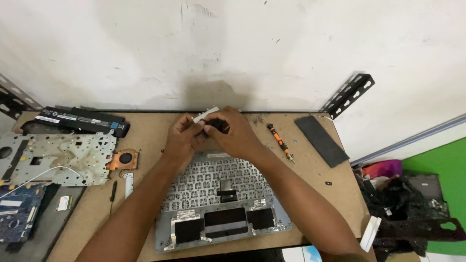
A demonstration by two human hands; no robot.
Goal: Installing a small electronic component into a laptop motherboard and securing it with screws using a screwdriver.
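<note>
- Gripping a small pale strip-shaped part (206, 114) between them, both hands meet at the far edge of the wooden table (150, 131), close to the white wall (233, 48).
- Left hand (182, 138) has its fingers curled shut on the near end of the pale part.
- Right hand (232, 132) closes its fingers over a small dark piece (216, 127) just below the pale part; whether the two pieces are joined cannot be told.
- Below the hands an upturned laptop palm-rest shell (221, 204) lies flat, the back of its keyboard facing up, with black patches along its near edge.
- An orange-and-black screwdriver (280, 141) lies to the right of the hands, apart from them.
- A dark rectangular pad (321, 139) sits further right, near a black perforated bracket (348, 94) at the table corner.
- On the left lie a long black battery (82, 120), a bare metal chassis plate (58, 157), a copper-coloured cooling fan (124, 158) and a blue circuit board (19, 211).
- A thin black tool (112, 191) rests near the left forearm.
</note>
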